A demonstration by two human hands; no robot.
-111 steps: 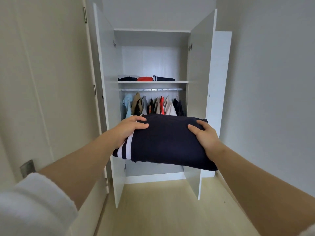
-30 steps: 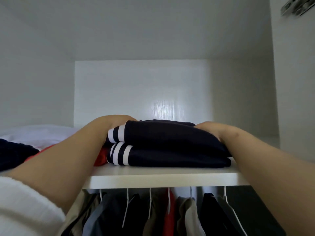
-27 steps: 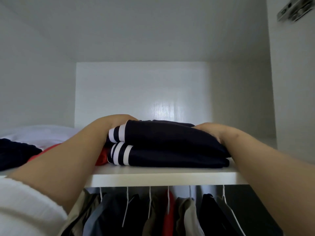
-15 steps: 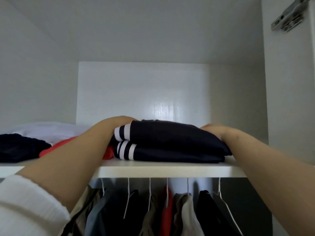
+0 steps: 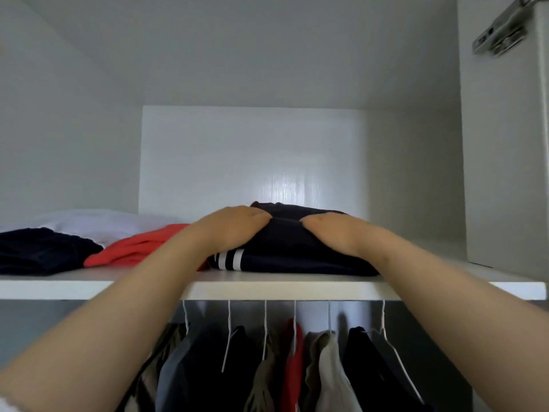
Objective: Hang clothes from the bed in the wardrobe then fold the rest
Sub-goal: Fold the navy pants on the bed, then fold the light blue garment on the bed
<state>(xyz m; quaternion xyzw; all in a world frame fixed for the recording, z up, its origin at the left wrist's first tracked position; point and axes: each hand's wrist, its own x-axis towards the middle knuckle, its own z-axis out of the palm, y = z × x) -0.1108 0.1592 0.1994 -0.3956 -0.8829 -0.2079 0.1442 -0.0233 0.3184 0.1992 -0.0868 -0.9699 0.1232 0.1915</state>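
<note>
The person is pressing both palms on the navy pile (image 5: 297, 260) of folded clothes, which is sitting toward the right end of the wardrobe shelf (image 5: 59, 288), its white-striped edge facing nine o'clock. The left hand (image 5: 234, 230) is lying flat on top, fingers straight and gripping nothing. The right hand (image 5: 332, 233), at three o'clock from it, is resting the same way, with the fingertips nearly meeting over the middle. To my eye the pressure ought to be going straight down and smoothing outward from the centre. A shove toward twelve o'clock would likely be sliding the top layer off the one beneath. The red top (image 5: 133, 248) is lying just beside the pile at nine o'clock, the forearm hiding whether they touch, so the left arm should be lifting clear rather than dragging sideways. The pile's front is sitting close to the shelf lip at six o'clock, above the hanging clothes (image 5: 267, 367).
</note>
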